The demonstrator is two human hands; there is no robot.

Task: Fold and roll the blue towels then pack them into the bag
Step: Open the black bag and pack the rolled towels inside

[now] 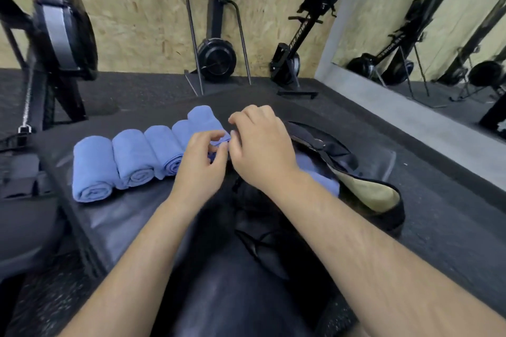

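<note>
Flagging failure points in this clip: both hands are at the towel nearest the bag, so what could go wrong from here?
Both the left hand and right hand pinch the near end of the end towel; lifted that way, its roll may unwind.
The rolled towels lie touching side by side, so pulling one could loosen its neighbour.
The bag mouth sags, so a roll might snag on its rim.

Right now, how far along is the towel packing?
Done: several rolled towels lie in a row, and blue cloth shows inside the bag. In hand: left hand and right hand pinch the last towel at the row's end. Left: packing the row into the bag.
</note>
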